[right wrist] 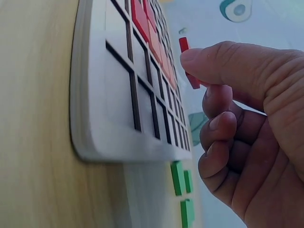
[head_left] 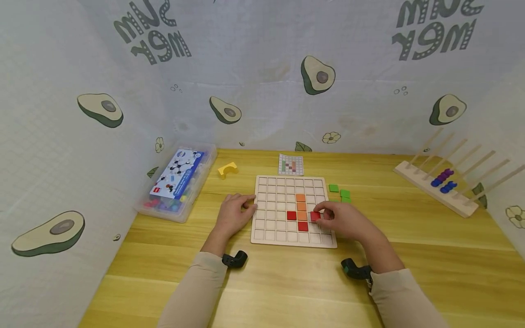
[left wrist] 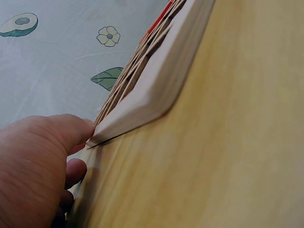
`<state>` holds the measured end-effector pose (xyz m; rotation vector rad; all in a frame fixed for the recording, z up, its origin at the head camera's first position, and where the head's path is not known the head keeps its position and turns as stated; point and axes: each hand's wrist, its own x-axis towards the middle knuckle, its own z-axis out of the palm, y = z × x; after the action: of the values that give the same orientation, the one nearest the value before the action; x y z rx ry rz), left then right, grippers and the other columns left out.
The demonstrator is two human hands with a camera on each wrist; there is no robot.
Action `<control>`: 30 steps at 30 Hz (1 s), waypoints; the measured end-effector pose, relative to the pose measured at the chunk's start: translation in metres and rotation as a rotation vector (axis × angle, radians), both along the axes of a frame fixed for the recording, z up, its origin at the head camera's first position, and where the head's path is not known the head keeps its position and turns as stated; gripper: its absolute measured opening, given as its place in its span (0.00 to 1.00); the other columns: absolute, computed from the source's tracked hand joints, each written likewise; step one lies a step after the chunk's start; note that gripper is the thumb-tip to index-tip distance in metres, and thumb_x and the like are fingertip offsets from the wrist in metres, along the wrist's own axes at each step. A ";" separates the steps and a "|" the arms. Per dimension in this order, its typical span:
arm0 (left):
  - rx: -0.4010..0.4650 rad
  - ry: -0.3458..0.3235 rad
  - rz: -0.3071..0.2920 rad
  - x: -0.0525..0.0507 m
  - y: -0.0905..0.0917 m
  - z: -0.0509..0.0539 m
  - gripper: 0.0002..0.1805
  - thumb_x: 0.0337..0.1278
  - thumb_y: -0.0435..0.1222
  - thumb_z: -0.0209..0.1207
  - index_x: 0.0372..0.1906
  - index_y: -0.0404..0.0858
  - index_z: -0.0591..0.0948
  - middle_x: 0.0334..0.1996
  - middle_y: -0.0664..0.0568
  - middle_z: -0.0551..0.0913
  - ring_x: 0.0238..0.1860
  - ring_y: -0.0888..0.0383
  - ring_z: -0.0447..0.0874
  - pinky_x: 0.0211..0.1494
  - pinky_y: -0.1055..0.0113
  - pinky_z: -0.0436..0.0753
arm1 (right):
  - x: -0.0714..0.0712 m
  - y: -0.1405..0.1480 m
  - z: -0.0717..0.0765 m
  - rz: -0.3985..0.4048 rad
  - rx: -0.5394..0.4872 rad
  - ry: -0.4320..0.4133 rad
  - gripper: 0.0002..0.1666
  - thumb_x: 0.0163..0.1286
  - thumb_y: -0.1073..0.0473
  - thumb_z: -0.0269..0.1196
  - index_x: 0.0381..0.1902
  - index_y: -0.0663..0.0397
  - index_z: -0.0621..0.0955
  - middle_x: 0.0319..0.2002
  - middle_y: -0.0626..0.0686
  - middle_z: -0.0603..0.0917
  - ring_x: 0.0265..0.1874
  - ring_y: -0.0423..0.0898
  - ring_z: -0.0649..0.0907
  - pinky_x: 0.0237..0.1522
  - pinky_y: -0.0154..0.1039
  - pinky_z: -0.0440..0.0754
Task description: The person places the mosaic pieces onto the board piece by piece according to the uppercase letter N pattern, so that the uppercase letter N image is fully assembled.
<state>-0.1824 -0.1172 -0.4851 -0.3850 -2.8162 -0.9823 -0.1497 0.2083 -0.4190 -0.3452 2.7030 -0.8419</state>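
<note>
A wooden grid board (head_left: 270, 224) lies on the table with a column of orange tiles (head_left: 301, 206) in its cells. One red tile (head_left: 291, 215) sits left of the column and another red tile (head_left: 302, 226) below it. Over the right part of the board, my right hand (head_left: 346, 221) pinches a red tile (right wrist: 184, 45) between thumb and fingers; the right wrist view shows this tile tilted and raised off the grid. My left hand (head_left: 234, 214) rests at the board's left edge, its thumb (left wrist: 76, 129) touching the side and the other fingers loosely bent.
Several green tiles (head_left: 334, 188) lie just right of the board. Behind it is a small printed grid card (head_left: 290, 171). A yellow arch block (head_left: 227, 169) and a clear plastic box (head_left: 176, 182) stand at left, a wooden peg rack (head_left: 418, 180) with blue and purple pieces at right.
</note>
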 end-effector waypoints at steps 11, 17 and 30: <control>-0.005 0.017 0.003 -0.001 0.000 -0.002 0.18 0.67 0.46 0.64 0.57 0.45 0.87 0.33 0.55 0.84 0.38 0.55 0.74 0.46 0.61 0.72 | -0.013 -0.030 -0.010 0.068 0.001 0.052 0.11 0.68 0.55 0.68 0.48 0.49 0.85 0.26 0.46 0.76 0.26 0.42 0.72 0.31 0.36 0.69; -0.002 0.016 0.005 0.000 0.000 -0.001 0.18 0.67 0.46 0.64 0.57 0.45 0.87 0.32 0.55 0.83 0.38 0.56 0.73 0.46 0.61 0.72 | -0.021 -0.048 -0.012 0.112 -0.004 0.041 0.12 0.68 0.57 0.69 0.47 0.52 0.84 0.24 0.46 0.74 0.26 0.42 0.72 0.32 0.37 0.68; 0.009 0.012 0.002 0.001 0.000 0.001 0.18 0.67 0.46 0.64 0.57 0.45 0.87 0.32 0.55 0.83 0.38 0.55 0.73 0.46 0.61 0.72 | -0.029 -0.074 -0.012 0.139 0.014 0.052 0.13 0.68 0.56 0.68 0.50 0.51 0.85 0.24 0.46 0.78 0.23 0.41 0.74 0.29 0.36 0.72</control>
<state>-0.1818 -0.1173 -0.4844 -0.3860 -2.7999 -0.9877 -0.1782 0.1341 -0.4310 -0.5513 2.6936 -0.7841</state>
